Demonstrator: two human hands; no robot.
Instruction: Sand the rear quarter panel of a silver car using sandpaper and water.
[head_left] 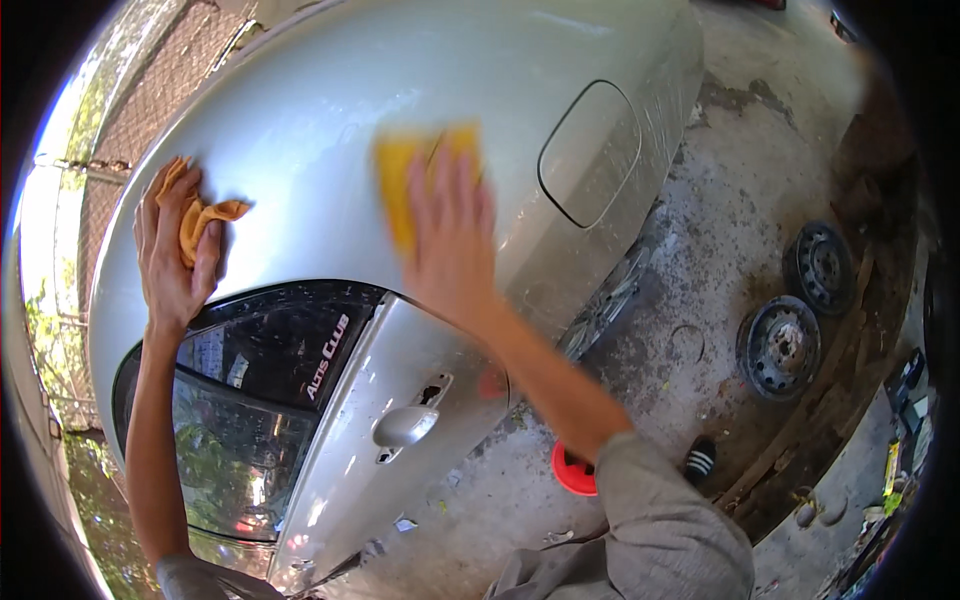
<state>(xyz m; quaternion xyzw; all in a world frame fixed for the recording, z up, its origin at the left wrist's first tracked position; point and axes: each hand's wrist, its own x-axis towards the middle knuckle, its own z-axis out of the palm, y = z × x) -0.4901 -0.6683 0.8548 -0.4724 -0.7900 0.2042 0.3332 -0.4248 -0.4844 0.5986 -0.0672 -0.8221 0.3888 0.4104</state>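
Setting: outdoor concrete yard, stained and cracked, chain-link fence at ten o'clock, sunlit.
Work surface: silver car body, rear quarter panel filling the upper middle, glossy and streaked with wet.
Left hand: at nine o'clock, palm pressed on the panel, fingers curled round a bunched orange cloth; closed on it, cloth touching the paint.
Right hand: near centre, fingers spread flat, pressing a yellow sponge against the panel; blurred, so edges uncertain. Sponge sticking out past the fingertips toward twelve o'clock.
Fuel flap: closed, at two o'clock from the right hand, well apart from the sponge.
Rear door: at six o'clock from the right hand, silver handle below, dark window glass at seven o'clock reflecting trees.
Ground items: two bare steel wheel rims lying flat at three o'clock; red round object at five o'clock, partly hidden by the grey sleeve; dark shoe just beside it.
Risk, grit: judged likely to scratch the paint if dirt from the yard sits trapped under sponge or cloth.
Risk, footing: wet concrete and a forward lean could bring a slip; red object near the foot could be kicked.
Risk, grip: flat-palm pressure alone could let the sponge slide off the curved panel.
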